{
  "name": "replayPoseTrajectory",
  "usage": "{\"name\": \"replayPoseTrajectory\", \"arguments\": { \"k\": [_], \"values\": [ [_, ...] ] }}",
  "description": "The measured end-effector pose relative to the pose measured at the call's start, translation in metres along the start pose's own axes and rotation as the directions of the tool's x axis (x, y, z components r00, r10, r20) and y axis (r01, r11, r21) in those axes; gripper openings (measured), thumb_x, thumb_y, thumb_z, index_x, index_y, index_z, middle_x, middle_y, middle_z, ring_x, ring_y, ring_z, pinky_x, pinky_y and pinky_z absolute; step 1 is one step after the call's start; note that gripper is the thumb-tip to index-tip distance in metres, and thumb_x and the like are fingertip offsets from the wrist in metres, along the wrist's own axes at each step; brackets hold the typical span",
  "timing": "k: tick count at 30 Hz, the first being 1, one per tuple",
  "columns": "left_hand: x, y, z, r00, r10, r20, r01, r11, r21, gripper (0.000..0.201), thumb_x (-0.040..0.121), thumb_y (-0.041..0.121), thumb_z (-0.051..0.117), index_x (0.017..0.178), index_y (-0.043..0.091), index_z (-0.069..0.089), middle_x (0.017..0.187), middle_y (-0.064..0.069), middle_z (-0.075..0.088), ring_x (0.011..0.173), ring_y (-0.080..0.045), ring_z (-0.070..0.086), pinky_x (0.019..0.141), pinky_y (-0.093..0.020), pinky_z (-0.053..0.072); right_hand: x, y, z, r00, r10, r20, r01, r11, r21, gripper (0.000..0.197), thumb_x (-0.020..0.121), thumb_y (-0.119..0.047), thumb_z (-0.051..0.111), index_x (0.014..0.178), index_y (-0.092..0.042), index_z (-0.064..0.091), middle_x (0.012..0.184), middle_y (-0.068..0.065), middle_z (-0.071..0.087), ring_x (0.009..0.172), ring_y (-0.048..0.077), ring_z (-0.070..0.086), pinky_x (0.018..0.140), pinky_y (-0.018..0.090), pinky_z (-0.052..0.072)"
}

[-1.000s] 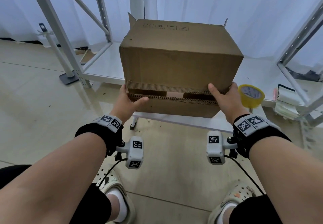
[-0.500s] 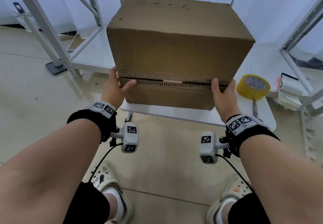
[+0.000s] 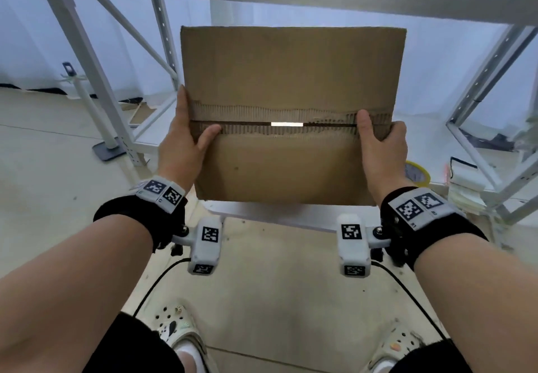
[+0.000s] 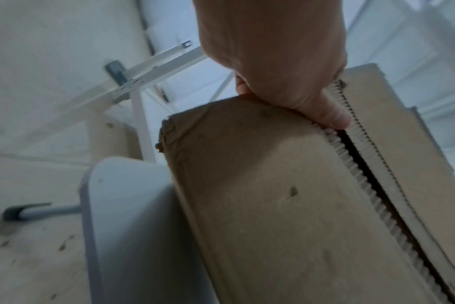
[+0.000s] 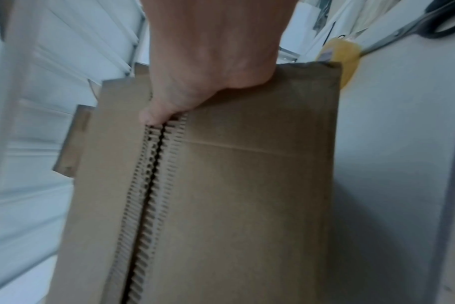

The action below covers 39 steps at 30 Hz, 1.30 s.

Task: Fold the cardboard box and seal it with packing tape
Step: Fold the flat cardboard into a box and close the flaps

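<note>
The cardboard box (image 3: 291, 87) is now tipped so that its seamed face fills the centre of the head view; a second ago its top panel was also seen. The seam is drawn narrower. The tape roll (image 3: 419, 173) is now mostly hidden at right.

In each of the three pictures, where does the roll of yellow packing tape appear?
Head: the roll of yellow packing tape sits at the right edge, on the white table beside the right hand.
Left wrist: not in it.
Right wrist: the tape is at upper right, behind the brown cardboard box.
Shared landmark: the box's untaped flap seam.
</note>
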<state>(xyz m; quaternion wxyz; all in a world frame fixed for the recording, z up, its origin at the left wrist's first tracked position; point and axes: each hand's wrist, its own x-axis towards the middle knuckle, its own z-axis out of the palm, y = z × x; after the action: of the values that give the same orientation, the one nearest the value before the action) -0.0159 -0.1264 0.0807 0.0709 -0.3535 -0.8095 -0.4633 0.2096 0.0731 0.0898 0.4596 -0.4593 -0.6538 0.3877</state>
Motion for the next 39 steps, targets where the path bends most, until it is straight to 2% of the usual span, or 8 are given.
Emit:
{"name": "replayPoseTrajectory", "arguments": {
  "k": [6,12,15,21,30,33,36,39],
  "values": [
    [0.02,0.043,-0.052,0.994,0.112,0.006,-0.111,0.984,0.14,0.059,0.097,0.048,0.04,0.15,0.03,0.021,0.132,-0.012,0.054,0.118,-0.031,0.052,0.095,-0.043,0.041,0.004,-0.083,-0.032,0.996,0.018,0.09,-0.013,0.998,-0.056,0.058,0.079,-0.064,0.059,0.107,-0.014,0.048,0.097,-0.002,0.054,0.093,0.02,0.053,0.083,0.036,0.046],
    [0.052,0.106,-0.112,0.985,0.167,0.049,-0.174,0.952,0.252,0.056,0.095,0.049,0.044,0.144,0.022,0.038,0.137,-0.005,0.053,0.125,-0.029,0.048,0.102,-0.04,0.037,0.007,-0.152,-0.071,0.979,0.11,0.174,-0.111,0.994,-0.004,0.038,0.086,-0.039,0.064,0.107,-0.007,0.058,0.1,0.008,0.061,0.087,0.024,0.058,0.072,0.033,0.047],
    [0.058,0.121,-0.13,0.983,0.17,0.073,-0.184,0.938,0.295,0.056,0.094,0.048,0.046,0.142,0.019,0.042,0.138,-0.005,0.052,0.127,-0.027,0.046,0.104,-0.037,0.034,0.001,-0.167,-0.078,0.974,0.137,0.178,-0.133,0.991,-0.032,0.036,0.088,-0.036,0.063,0.11,-0.009,0.055,0.1,0.009,0.061,0.092,0.028,0.059,0.077,0.037,0.048],
    [0.044,0.116,-0.148,0.986,0.105,0.128,-0.147,0.914,0.379,0.054,0.095,0.047,0.044,0.14,0.017,0.044,0.139,-0.009,0.051,0.127,-0.03,0.046,0.104,-0.038,0.034,-0.02,-0.177,-0.071,0.964,0.152,0.218,-0.147,0.988,-0.037,0.028,0.089,-0.029,0.064,0.076,-0.01,0.048,0.078,0.006,0.055,0.086,0.029,0.057,0.077,0.036,0.048],
    [0.036,0.072,-0.136,0.978,-0.049,0.205,-0.045,0.901,0.431,0.055,0.097,0.046,0.04,0.142,0.015,0.04,0.14,-0.012,0.049,0.125,-0.031,0.048,0.102,-0.037,0.036,-0.021,-0.173,-0.041,0.928,0.176,0.329,-0.132,0.979,-0.154,0.015,0.085,-0.014,0.054,0.074,-0.011,0.046,0.077,0.01,0.053,0.071,0.025,0.052,0.068,0.031,0.041],
    [0.038,0.051,-0.117,0.97,-0.106,0.221,0.004,0.908,0.418,0.056,0.097,0.047,0.039,0.143,0.014,0.039,0.139,-0.013,0.05,0.124,-0.031,0.048,0.101,-0.036,0.036,-0.014,-0.159,-0.037,0.893,0.212,0.398,-0.163,0.975,-0.154,0.006,0.085,-0.011,0.055,0.08,-0.008,0.052,0.081,0.013,0.056,0.068,0.025,0.052,0.059,0.028,0.04],
    [0.047,0.037,-0.099,0.961,-0.153,0.229,0.042,0.902,0.429,0.057,0.097,0.049,0.039,0.141,0.014,0.041,0.138,-0.012,0.051,0.124,-0.03,0.048,0.101,-0.037,0.037,0.004,-0.143,-0.035,0.845,0.162,0.509,-0.119,0.986,-0.116,0.022,0.089,-0.012,0.059,0.108,0.0,0.061,0.097,0.014,0.065,0.077,0.024,0.061,0.065,0.03,0.048],
    [0.052,0.031,-0.074,0.945,-0.175,0.277,0.05,0.912,0.407,0.055,0.097,0.047,0.041,0.139,0.012,0.045,0.135,-0.013,0.054,0.124,-0.03,0.047,0.099,-0.034,0.035,0.017,-0.124,-0.033,0.823,0.155,0.547,-0.137,0.988,-0.074,0.022,0.094,-0.014,0.055,0.114,-0.007,0.061,0.096,0.008,0.067,0.075,0.018,0.063,0.063,0.028,0.051]
  ]
}}
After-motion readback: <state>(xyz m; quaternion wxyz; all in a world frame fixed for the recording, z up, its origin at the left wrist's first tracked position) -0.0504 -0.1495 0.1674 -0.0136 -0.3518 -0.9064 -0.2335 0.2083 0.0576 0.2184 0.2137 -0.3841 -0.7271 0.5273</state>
